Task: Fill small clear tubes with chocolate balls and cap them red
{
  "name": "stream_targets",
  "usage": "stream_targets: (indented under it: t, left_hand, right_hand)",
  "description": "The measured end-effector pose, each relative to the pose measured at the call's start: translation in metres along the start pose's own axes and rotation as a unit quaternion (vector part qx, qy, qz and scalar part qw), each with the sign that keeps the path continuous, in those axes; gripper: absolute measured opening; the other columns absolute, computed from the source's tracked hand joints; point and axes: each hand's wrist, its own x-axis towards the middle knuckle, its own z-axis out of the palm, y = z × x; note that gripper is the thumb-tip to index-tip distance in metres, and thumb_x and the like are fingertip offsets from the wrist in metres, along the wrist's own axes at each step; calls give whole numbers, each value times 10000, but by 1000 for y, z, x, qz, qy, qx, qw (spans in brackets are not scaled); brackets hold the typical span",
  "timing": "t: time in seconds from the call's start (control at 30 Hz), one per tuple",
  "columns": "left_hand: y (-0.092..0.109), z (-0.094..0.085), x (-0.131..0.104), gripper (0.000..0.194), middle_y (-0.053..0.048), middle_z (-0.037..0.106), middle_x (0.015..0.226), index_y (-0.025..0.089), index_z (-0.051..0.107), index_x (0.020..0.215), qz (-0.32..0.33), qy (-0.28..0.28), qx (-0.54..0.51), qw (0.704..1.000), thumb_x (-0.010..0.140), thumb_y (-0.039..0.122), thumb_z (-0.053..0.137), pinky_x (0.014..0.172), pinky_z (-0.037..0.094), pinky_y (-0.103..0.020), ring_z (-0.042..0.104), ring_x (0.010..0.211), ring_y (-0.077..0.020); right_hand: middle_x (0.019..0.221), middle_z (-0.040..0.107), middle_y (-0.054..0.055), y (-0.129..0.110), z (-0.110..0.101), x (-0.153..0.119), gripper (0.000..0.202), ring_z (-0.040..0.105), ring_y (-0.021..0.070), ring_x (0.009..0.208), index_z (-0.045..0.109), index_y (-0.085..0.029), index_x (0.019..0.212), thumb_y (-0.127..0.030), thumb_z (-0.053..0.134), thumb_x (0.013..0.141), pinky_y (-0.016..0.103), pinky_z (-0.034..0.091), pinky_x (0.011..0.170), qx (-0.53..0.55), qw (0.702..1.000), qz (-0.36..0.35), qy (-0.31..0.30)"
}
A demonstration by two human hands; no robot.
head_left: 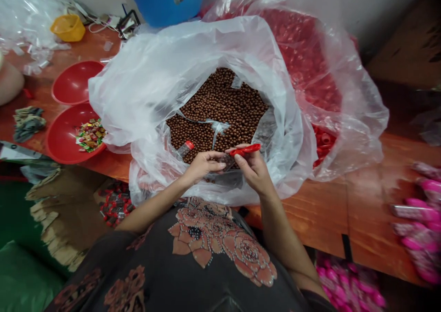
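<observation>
My left hand [206, 166] is closed around a small clear plastic container [228, 161], partly hidden by the fingers. A red plastic piece [245, 150], long and with a raised rim, is pinched between thumb and fingers of my right hand [254, 169], right beside the container. Both hands are over the near part of a large translucent plastic bag [138, 68] full of small round brown balls [234, 105]. On the balls, left of my hands, lies a clear tube with a red end [186, 149]. A clear scoop-like plastic piece [217, 127] sits among them.
Behind, a clear bag [365, 105] holds red plastic parts [310, 59]. Two red bowls [57, 137] stand left, one with wrapped sweets [91, 135]. A blue tub [165, 4] and yellow bowl [68, 27] are behind. Below left, a carton [69, 211] holds red-capped containers [116, 204]; pink items [418, 224] lie right.
</observation>
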Motion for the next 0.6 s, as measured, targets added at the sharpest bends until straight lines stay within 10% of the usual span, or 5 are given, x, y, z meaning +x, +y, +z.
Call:
stream_targets:
  t: [0.6]
  left_hand:
    - [2, -2, -19, 437, -108, 735, 1028, 124, 698, 1090, 12, -8, 16, 1000, 675, 212, 805, 778, 553, -324, 683, 841, -164]
  right_hand:
    - [1177, 668, 33, -2, 6, -13, 275, 639, 151, 1067, 595, -275, 1142, -380, 613, 888, 343, 513, 970, 97, 989, 74, 84]
